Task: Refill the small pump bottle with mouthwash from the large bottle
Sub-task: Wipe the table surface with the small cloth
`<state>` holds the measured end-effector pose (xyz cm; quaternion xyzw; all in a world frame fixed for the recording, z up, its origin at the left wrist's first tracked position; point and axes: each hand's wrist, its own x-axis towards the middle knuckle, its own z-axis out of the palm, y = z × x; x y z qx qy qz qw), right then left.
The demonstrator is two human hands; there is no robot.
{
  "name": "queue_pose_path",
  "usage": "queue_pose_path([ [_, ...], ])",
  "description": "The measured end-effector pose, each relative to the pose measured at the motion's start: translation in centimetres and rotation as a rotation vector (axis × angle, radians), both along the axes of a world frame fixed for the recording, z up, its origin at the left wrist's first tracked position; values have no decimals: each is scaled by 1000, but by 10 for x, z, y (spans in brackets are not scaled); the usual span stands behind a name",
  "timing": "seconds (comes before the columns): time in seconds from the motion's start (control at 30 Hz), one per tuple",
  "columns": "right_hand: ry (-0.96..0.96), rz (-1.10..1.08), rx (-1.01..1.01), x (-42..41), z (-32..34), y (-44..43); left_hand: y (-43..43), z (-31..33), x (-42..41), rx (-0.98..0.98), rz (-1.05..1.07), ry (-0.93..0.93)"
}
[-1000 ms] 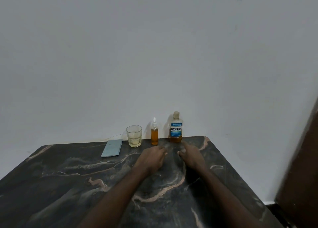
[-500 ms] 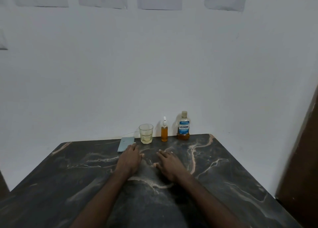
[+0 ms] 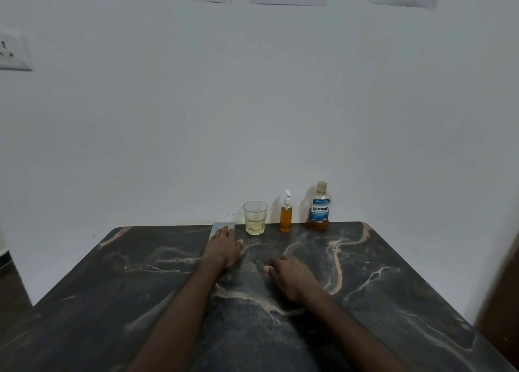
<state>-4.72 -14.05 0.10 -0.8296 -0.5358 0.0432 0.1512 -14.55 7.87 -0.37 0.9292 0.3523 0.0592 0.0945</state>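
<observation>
Evidently the refill has not started: both bottles stand capped and untouched at the far edge of the table [image 3: 393, 259]. The pump bottle [image 3: 286, 217] is at twelve o'clock from the hands, with the large bottle [image 3: 318, 209] just beside it at three o'clock and a glass [image 3: 255, 218] at nine. The left hand [image 3: 223, 248] lies palm down, fingers straight, tips on a blue pad [image 3: 224, 225] (what it is, I cannot tell). The right hand [image 3: 292, 279] rests flat and relaxed, holding nothing. Next, I judge, comes a reach forward to unscrew the pump.
</observation>
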Motion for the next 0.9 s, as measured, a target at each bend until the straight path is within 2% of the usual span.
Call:
queue_pose_path([
  [0.17,-26,-1,-6,14,-4,2,20,0,15,63,31,-33],
  [0.33,-21,13,-9,21,2,2,35,-11,18,-19,36,84],
  [0.47,4,10,-47,28,2,8,32,-10,12,-45,23,99],
  [0.67,47,27,-133,19,11,-4,-9,-11,-18,-49,9,118],
  [0.9,54,-31,-67,-11,20,-41,-76,-12,-62,-81,13,115],
])
